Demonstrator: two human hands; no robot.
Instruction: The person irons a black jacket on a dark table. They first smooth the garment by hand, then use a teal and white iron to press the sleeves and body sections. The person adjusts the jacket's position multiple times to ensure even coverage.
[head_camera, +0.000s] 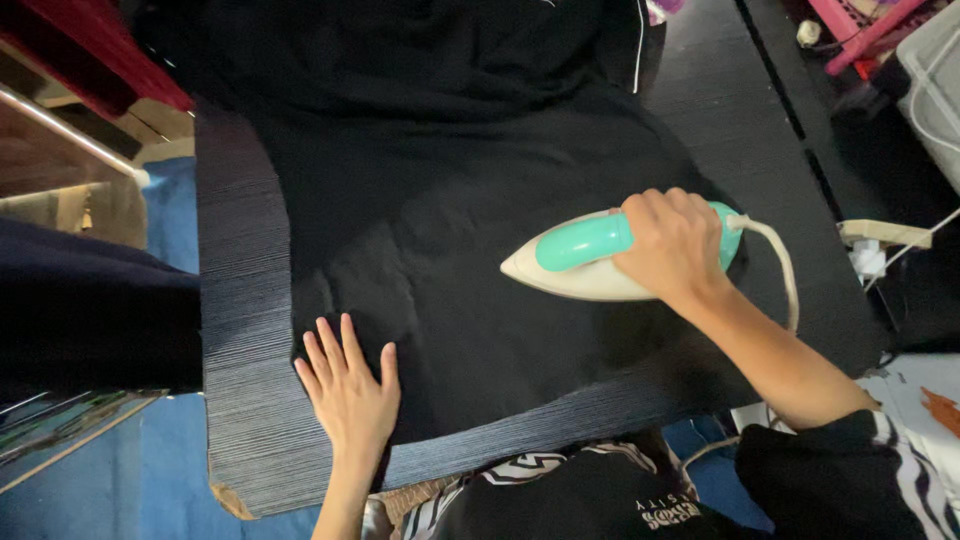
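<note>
A black garment (440, 200) lies spread over a dark striped ironing surface (240, 330). My right hand (672, 243) grips the turquoise handle of a cream and turquoise clothes iron (585, 262), which rests flat on the garment with its tip pointing left. The iron's pale cord (782, 265) curves off behind my wrist. My left hand (348, 388) lies flat with fingers spread on the garment's near left edge, pressing the cloth down.
A white power strip (880, 240) with plugged cables sits at the right beside the surface. Pink objects (860, 30) and a white container (935, 75) stand at the top right. Blue floor (100, 480) shows at the lower left, dark red cloth (90, 40) at the top left.
</note>
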